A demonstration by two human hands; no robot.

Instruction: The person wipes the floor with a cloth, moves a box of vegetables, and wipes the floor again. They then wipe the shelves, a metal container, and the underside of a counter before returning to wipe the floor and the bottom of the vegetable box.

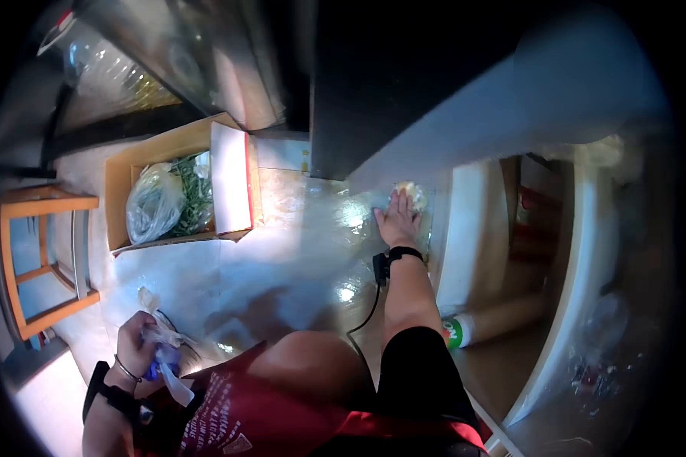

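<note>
R hand point(399, 219) lies flat, fingers spread wide, nothing gripped; fingertips press on a pale wad point(411, 190) on the floor point(305, 251). Can't tell if the wad is cloth or sponge. It sits well right of the box point(122, 183), hard against the foot of a dark cabinet point(404, 84). Black wristband point(401, 254) on that arm w/ a cable point(370, 305) trailing back toward the body.

L hand point(139, 344) is closed tight round crumpled plastic point(154, 318), w/ sth blue point(155, 371) showing under the fingers; it's below the box, near the knee, off the floor. Thin bracelet at the wrist, black strap lower on the forearm.

Box is open cardboard, one flap point(230, 179) stood up on its right side, holding a clear bag point(154, 202) and greens point(194, 194). Left of the box: wooden stool point(34, 259). Above it, top left: a sack of clear bottles point(114, 68).

Floor betw. box and R hand is wet-shiny, glare spots, nothing lying on it. Far right of the box, past the wad: white panel point(472, 228) boxes the hand in on that side; a brown roll point(503, 318) w/ green-marked end lies at its base, beside the R elbow. Red apron point(259, 411) fills the bottom edge.
</note>
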